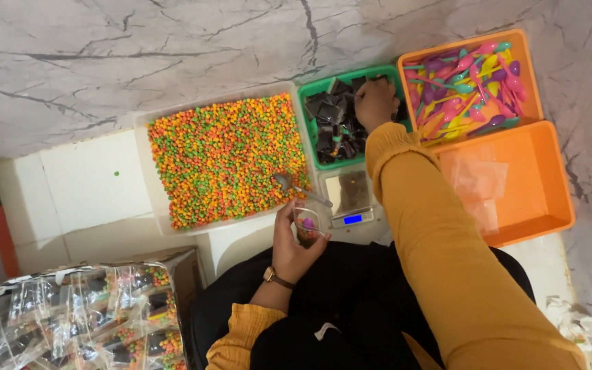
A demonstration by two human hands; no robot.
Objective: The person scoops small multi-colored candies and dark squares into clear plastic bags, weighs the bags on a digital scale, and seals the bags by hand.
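So the left hand [294, 241] is curled around a small clear plastic cup [309, 224], holding it up near the body, just this side of the small silver digital kitchen scale with the lit blue display [349, 199]. There's something purple and something dark inside the cup, too small to say more. The right hand [375, 103], on a long mustard-yellow sleeve [440, 240], is stretched out to the far side and down in the green plastic tub of small dark wrapped pieces [334, 123]; the fingers are bent down into the pile, but I can't tell whether they've actually pinched one or not. Left of that green tub sits a big white rectangular tray heaped with tiny orange, green and yellow candy balls [227, 159], with a metal spoon [294, 186] lying at its near right corner, bowl in the candy and handle pointing toward the scale. Right of the green tub is an orange plastic tub full of pink, purple, yellow and teal plastic spoons [466, 85], and nearer than that, another orange plastic tub with a few clear plastic bags lying flat in it [515, 185]. Down at the near left there's a heap of filled clear bags [83, 318]. Brown-strapped wristwatch [277, 277] on the left wrist.
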